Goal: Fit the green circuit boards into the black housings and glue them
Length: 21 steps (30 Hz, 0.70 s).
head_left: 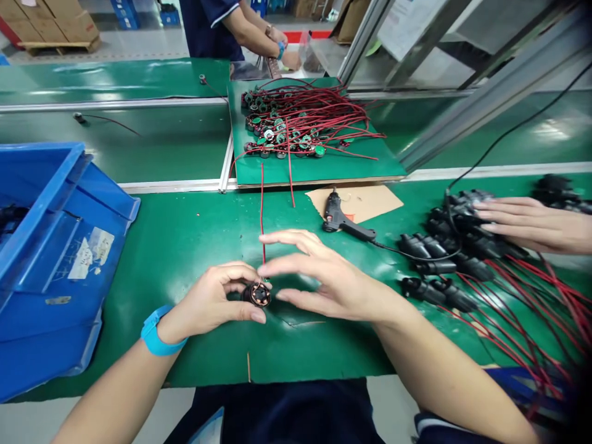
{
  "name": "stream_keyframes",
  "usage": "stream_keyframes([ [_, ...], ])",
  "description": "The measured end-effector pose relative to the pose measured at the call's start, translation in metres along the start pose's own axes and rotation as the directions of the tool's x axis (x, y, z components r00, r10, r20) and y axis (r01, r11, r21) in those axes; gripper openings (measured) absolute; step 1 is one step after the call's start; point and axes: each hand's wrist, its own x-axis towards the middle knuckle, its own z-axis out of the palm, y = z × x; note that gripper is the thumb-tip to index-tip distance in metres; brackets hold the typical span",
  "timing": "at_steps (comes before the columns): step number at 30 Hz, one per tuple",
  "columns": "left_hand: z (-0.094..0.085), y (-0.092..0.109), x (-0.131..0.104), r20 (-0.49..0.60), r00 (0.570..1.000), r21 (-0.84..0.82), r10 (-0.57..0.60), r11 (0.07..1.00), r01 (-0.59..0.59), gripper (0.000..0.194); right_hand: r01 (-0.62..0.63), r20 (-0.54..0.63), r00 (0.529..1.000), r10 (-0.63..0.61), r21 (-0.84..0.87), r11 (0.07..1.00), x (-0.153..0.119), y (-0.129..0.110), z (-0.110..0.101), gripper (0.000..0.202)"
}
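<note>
Between the thumb and fingers of my left hand (226,296) is a small round motor stator (258,295), black with copper windings on its face. A red wire (263,213) runs away from it toward the back of the bench. My right hand (333,280) hovers just right of the stator, fingers spread and curved; its fingertips are close to the wire, and whether they touch it I cannot tell. Farther back, a green board (319,172) carries a heap of similar stators (277,135) with red wires.
A black glue gun (345,219) lies on cardboard (379,203). At left stands a blue bin (60,277). Black housings (435,290) with red wires lie at right under a co-worker's hand (541,225). Another person (208,31) works behind the bench, near a slanted metal frame (462,98).
</note>
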Motion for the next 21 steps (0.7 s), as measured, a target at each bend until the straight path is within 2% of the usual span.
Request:
stream_keyframes([
  [3,0.000,-0.002,0.000,0.012,0.999,0.050,0.032,0.998,-0.033,0.033,-0.059,-0.006,0.998,0.059,-0.012,0.998,-0.004,0.013,0.006,0.049],
  [6,-0.001,-0.002,0.000,-0.009,0.998,0.117,0.063,0.991,-0.062,0.035,-0.043,-0.009,0.999,0.043,0.028,0.999,-0.005,0.018,0.007,0.031],
  [9,-0.001,-0.001,0.001,-0.013,0.997,0.176,0.078,0.982,-0.075,0.035,-0.082,0.015,0.997,0.081,0.119,0.989,-0.005,0.007,-0.001,0.012],
  [13,0.001,0.001,0.002,0.033,0.997,0.285,0.073,0.955,-0.080,0.036,-0.323,0.029,0.946,0.322,0.140,0.936,-0.010,-0.021,-0.011,0.012],
  [16,0.003,0.001,0.004,0.081,0.993,0.399,0.084,0.911,-0.109,0.037,-0.383,0.063,0.924,0.378,0.150,0.911,-0.013,-0.033,-0.010,0.011],
  [21,0.003,-0.002,0.007,0.139,0.988,0.523,0.061,0.843,-0.126,0.032,-0.410,0.136,0.901,0.412,-0.045,0.911,-0.016,-0.031,-0.004,0.012],
])
